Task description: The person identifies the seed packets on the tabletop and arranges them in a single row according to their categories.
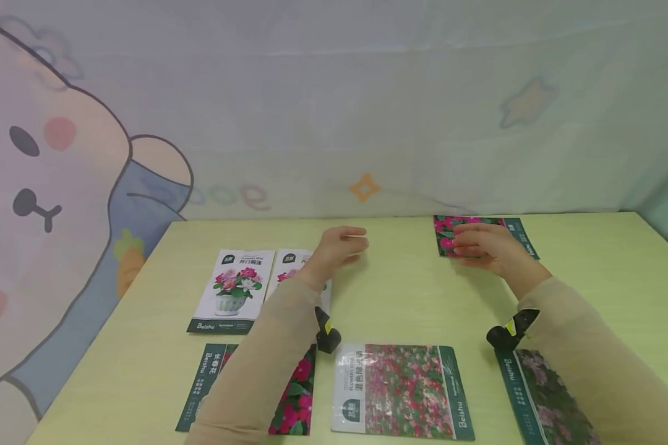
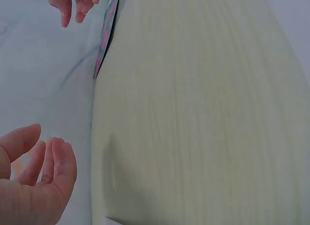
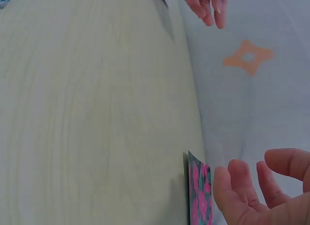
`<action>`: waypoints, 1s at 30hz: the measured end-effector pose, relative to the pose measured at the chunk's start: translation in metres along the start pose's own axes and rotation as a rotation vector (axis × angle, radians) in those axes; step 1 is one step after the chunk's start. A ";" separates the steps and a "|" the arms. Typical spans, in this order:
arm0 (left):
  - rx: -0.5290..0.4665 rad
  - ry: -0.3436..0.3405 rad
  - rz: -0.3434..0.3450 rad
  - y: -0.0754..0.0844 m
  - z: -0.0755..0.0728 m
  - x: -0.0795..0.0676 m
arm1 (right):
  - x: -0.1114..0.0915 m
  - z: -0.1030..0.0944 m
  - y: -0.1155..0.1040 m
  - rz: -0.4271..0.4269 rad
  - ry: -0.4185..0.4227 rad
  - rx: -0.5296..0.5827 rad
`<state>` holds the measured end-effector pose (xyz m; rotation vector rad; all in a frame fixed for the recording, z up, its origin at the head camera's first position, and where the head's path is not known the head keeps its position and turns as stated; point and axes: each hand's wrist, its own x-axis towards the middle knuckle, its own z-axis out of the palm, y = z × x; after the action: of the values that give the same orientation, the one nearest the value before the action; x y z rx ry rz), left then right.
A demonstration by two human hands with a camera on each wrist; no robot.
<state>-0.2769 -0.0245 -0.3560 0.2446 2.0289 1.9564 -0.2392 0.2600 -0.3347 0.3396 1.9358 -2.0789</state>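
My left hand hovers over the back middle of the table, fingers loosely bent with nothing between them. Just left of it lie two white seed packets, the outer one in full view and the inner one partly covered by my hand and sleeve. Over at the back right, my right hand is held above a pink-flower seed packet, overlapping its middle in the head view. In the right wrist view the relaxed fingers of this hand are beside that packet, holding nothing.
Along the near side lie a pink-flower packet under my left sleeve, a mixed-flower packet in the middle, and a purple-flower packet partly behind my right sleeve. A printed cloth hangs behind the pale yellow table.
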 end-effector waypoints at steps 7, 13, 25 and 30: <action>-0.083 -0.079 -0.015 -0.002 0.016 0.009 | 0.000 -0.027 -0.002 0.056 0.044 0.173; -0.120 -0.138 -0.011 -0.002 0.026 0.012 | -0.005 -0.044 -0.002 0.070 0.091 0.268; -0.125 -0.118 -0.051 -0.016 0.046 0.021 | -0.009 -0.064 0.005 -0.018 0.323 0.276; -0.097 -0.127 -0.068 -0.020 0.058 0.024 | -0.008 -0.075 0.010 -0.049 0.441 0.147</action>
<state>-0.2778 0.0366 -0.3792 0.2666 1.8347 1.9397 -0.2291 0.3349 -0.3470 0.8536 2.0357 -2.3363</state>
